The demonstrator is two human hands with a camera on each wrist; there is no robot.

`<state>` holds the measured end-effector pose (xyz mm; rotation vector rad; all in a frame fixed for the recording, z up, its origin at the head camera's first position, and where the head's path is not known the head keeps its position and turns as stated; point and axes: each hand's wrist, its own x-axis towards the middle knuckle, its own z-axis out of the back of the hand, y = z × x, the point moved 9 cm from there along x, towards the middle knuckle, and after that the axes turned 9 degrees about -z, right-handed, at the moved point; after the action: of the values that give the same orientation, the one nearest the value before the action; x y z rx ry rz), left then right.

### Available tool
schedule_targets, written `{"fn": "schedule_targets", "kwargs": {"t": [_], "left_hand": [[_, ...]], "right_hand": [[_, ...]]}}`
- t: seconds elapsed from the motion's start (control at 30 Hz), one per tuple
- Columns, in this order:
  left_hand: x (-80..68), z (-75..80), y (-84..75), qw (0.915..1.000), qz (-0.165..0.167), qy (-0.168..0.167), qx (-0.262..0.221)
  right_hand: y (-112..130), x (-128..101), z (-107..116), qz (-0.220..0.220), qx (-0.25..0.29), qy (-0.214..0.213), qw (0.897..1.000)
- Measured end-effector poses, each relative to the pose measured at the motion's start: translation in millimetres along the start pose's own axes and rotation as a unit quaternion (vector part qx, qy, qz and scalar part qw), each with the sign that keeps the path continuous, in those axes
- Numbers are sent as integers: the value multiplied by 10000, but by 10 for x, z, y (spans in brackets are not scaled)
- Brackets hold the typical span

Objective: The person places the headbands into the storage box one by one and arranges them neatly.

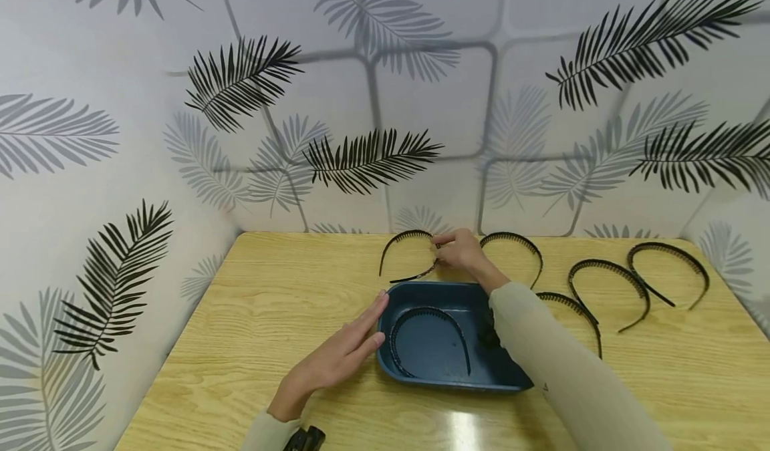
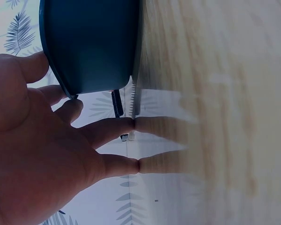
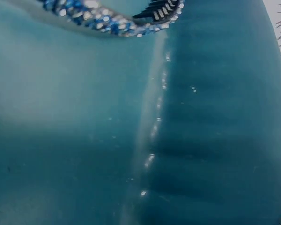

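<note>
In the head view, the right hand (image 1: 460,249) lies above the centre of the frame, past the far rim of a dark blue, round-cornered plastic tray (image 1: 442,379); its fingers are curled and pinched on the near end of a black toothed plastic headband (image 1: 404,236) that lies on the light wooden table (image 1: 240,317) just above the tray; the long pale sleeve (image 1: 559,364) of that arm crosses the right side of the tray. The left hand (image 1: 343,351) sits left of centre, fingers straight and close together, laid flat against the tray's left wall; in the left wrist view the fingertips (image 2: 131,124) touch the tabletop beside the tray (image 2: 93,42), slightly fanned, holding nothing. Inside the tray a second black toothed headband (image 1: 428,312) lies as an arch on the floor; the right wrist view, very close and blurred, shows the tray's blue inner surface (image 3: 201,140) and, at the top of the frame, a band with bluish sparkling stones (image 3: 98,21) and dark teeth. To the right of the frame four more black toothed headbands lie on the table: one (image 1: 517,240) just right of the right hand, one (image 1: 574,307) partly under the sleeve, one (image 1: 610,274) further right, and one (image 1: 668,250) towards the right edge. Behind the table stands a white wall with palm-leaf print (image 1: 361,150).
</note>
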<state>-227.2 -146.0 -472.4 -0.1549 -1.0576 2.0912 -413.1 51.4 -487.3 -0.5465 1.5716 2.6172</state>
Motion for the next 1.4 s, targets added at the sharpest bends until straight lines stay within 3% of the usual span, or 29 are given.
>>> {"fn": "schedule_targets", "kwargs": {"t": [0.3, 0.83, 1.4], "left_hand": [[-5, -13, 17, 10000, 42, 31, 2], [8, -56, -5, 9999, -11, 81, -97], [8, -16, -1, 10000, 21, -20, -75]], "right_hand": [[90, -60, 28, -51, 988, 181, 9949], [306, -252, 297, 164, 1684, 142, 9855], [386, -536, 527, 723, 1522, 422, 9848]]}}
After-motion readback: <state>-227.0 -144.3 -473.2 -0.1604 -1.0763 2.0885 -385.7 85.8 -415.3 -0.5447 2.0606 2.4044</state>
